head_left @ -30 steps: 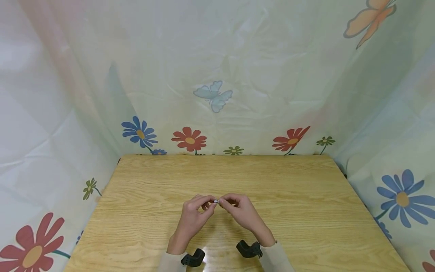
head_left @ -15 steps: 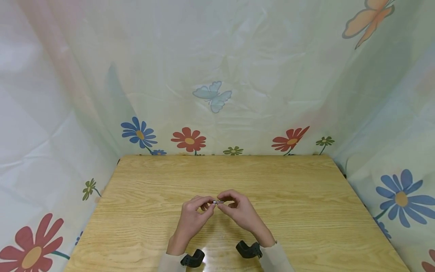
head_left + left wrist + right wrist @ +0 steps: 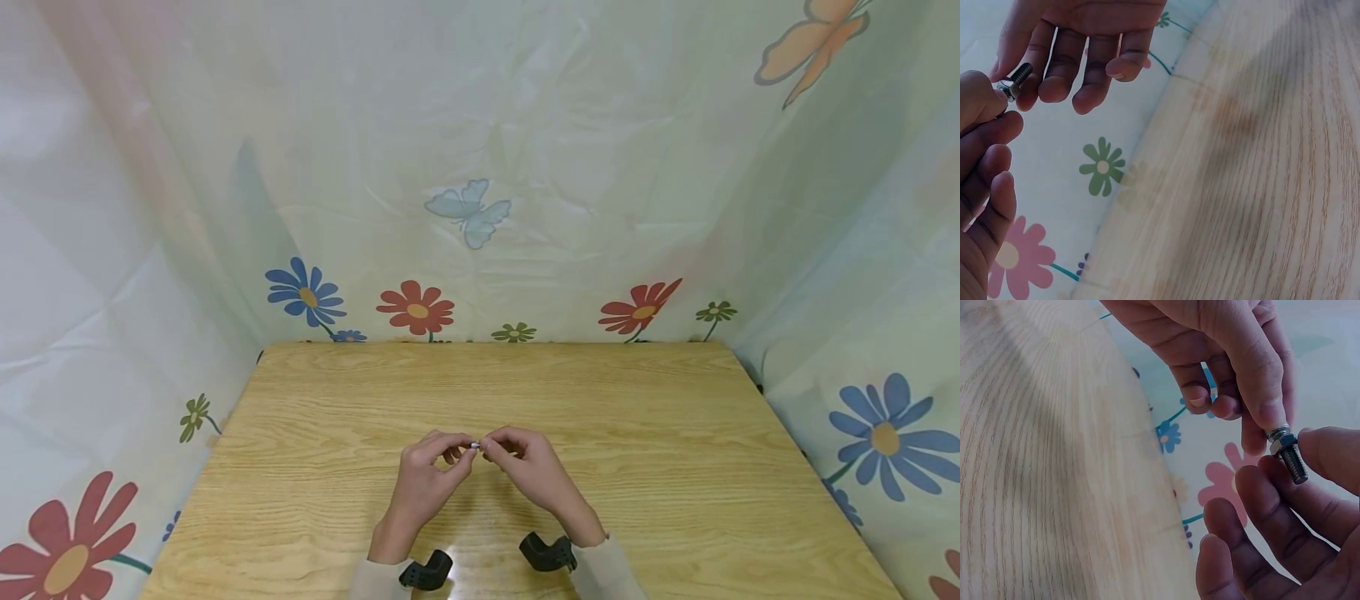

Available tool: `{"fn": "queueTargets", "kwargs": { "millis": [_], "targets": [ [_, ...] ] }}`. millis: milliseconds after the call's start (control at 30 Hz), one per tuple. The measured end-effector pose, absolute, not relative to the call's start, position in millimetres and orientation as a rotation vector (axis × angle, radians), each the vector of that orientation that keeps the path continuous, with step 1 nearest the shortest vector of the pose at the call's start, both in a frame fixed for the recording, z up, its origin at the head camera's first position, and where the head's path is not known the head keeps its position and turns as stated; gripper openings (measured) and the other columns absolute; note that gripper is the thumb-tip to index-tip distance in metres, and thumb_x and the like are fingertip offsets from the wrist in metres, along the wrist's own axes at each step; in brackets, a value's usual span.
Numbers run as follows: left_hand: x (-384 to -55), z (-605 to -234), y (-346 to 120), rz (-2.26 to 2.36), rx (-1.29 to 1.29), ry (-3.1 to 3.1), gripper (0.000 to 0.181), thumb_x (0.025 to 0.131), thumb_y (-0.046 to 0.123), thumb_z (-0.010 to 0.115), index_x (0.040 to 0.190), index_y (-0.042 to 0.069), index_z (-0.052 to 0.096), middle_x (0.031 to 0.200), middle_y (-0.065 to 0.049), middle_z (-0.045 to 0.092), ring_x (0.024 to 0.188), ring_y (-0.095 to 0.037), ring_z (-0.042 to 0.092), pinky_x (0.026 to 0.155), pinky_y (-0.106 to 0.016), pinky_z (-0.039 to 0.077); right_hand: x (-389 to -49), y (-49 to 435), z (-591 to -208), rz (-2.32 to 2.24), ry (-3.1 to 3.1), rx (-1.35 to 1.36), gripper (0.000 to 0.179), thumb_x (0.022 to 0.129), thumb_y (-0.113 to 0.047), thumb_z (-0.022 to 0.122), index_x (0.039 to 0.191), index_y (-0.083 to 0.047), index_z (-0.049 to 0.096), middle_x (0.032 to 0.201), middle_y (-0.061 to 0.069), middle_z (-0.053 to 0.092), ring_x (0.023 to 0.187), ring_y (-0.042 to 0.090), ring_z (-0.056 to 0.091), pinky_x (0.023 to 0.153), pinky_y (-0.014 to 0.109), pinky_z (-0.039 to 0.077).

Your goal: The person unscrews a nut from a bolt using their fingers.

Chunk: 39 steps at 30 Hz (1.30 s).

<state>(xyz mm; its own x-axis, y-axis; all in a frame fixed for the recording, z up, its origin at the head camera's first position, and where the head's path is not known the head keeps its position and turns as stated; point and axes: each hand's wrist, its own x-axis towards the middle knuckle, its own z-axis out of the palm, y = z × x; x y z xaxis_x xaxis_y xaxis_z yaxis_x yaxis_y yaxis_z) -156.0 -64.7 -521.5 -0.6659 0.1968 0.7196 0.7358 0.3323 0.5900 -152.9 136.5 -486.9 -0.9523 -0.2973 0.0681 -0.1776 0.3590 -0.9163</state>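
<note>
Silver bolt (image 3: 1288, 454), tan table (image 3: 480, 383), floral backdrop (image 3: 600, 167)

Wood tbl (image 3: 480, 379), flwr-print backdrop (image 3: 600, 167) behind

A wooden desk (image 3: 675, 467) spans the lower middle; the pale cloth (image 3: 337, 125) behind it shows a blue butterfly (image 3: 472, 215) upper centre, an orange butterfly (image 3: 798, 52) upper right.

I am in a small booth, walled by shiny whitish sheets (image 3: 600, 167) printed with red, blue and green flowers (image 3: 416, 311). They hang behind the rectangular yellow-brown wooden table (image 3: 480, 383) and along its left and right sides.
</note>
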Motion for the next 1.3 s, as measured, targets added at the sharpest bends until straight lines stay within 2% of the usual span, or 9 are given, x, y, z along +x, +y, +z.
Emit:
{"fn": "queueTargets", "kwargs": {
  "millis": [333,633,867,1033,1167,1300],
  "targets": [
    [-153.4,-519.5,-64.7,-1.322,-0.766,-2.133,0.016,0.085,0.0,0.081,0.098,0.01,0.078,0.086,0.0,0.075,0.073,-0.007,0.065,0.064,-0.017,0.054,-152.3,134.6,-487.6,-1.682,2.464,-0.423,0.017,0.101,-0.03,0.069,0.111,-0.017,0.074,0.108,0.002,0.074,0.099,0.018,0.069,0.08,0.027,0.058],
    [-152.9,-519.8,-65.6,-1.308,-0.757,-2.143,0.017,0.083,-0.001,0.082,0.097,0.009,0.078,0.085,-0.001,0.075,0.071,-0.007,0.065,0.062,-0.02,0.055,-151.9,132.5,-487.7,-1.719,2.465,-0.463,0.012,0.097,-0.015,0.072,0.109,-0.015,0.072,0.11,0.002,0.073,0.102,0.016,0.069,0.081,0.028,0.059],
    [-152.8,-519.2,-65.7,-1.317,-0.741,-2.165,0.016,0.085,0.0,0.081,0.098,0.009,0.079,0.086,0.0,0.076,0.073,-0.006,0.065,0.063,-0.021,0.056,-150.6,132.0,-486.7,-1.752,2.497,-0.435,0.024,0.099,-0.021,0.071,0.122,-0.014,0.07,0.117,0.009,0.072,0.104,0.014,0.067,0.082,0.027,0.058],
    [-153.1,-518.8,-65.6,-1.335,-0.741,-2.148,0.016,0.085,0.001,0.081,0.098,0.009,0.078,0.086,0.0,0.076,0.073,-0.007,0.066,0.063,-0.021,0.057,-151.4,131.5,-486.8,-1.764,2.522,-0.392,0.029,0.102,-0.026,0.067,0.127,-0.011,0.069,0.114,0.01,0.072,0.102,0.016,0.068,0.082,0.026,0.057],
    [-153.3,-518.5,-65.2,-1.339,-0.759,-2.116,0.018,0.084,-0.001,0.082,0.098,0.009,0.078,0.086,0.0,0.076,0.073,-0.009,0.066,0.063,-0.02,0.056,-152.0,132.5,-487.5,-1.738,2.529,-0.377,0.03,0.103,-0.029,0.064,0.124,-0.009,0.072,0.11,0.007,0.075,0.098,0.019,0.071,0.08,0.026,0.057],
    [-153.9,-518.6,-64.9,-1.348,-0.772,-2.106,0.018,0.085,-0.001,0.081,0.099,0.01,0.078,0.087,0.0,0.075,0.074,-0.008,0.066,0.065,-0.019,0.056,-152.3,133.9,-487.4,-1.718,2.516,-0.4,0.026,0.104,-0.032,0.063,0.113,-0.012,0.076,0.105,0.009,0.076,0.095,0.019,0.072,0.078,0.027,0.057]
  ]
}}
